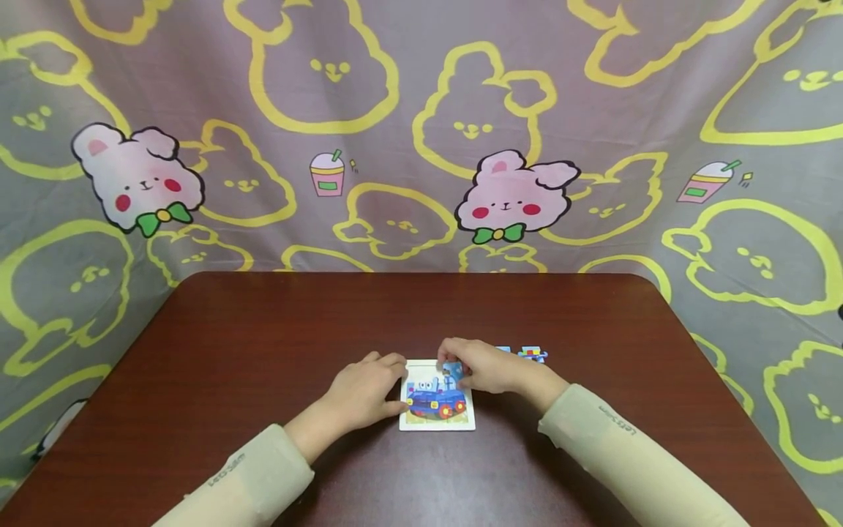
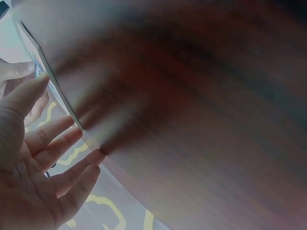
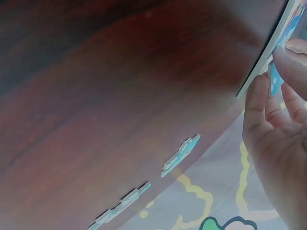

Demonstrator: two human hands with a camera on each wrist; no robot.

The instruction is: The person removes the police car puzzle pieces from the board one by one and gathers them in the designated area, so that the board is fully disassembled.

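Note:
A square jigsaw board [image 1: 437, 427] with a white border lies on the table, most of its blue car picture filled in. My left hand [image 1: 366, 386] rests along the board's left edge, thumb low and fingertips near the upper corner. In the left wrist view, the fingers of that hand [image 2: 45, 158] are mostly extended against the edge. At the upper right of the board, my right hand [image 1: 484, 366] pinches a blue puzzle piece [image 3: 275, 80]. This piece overlaps the board's upper right part in the head view. A pale unfilled strip shows along the top of the picture.
Loose puzzle pieces lie behind the right wrist, one with red and yellow parts [image 1: 532, 354] and a blue one [image 1: 503, 349]. The dark red-brown table [image 1: 263, 322] ends at a cartoon-printed curtain [image 1: 395, 161], which surrounds its back and sides.

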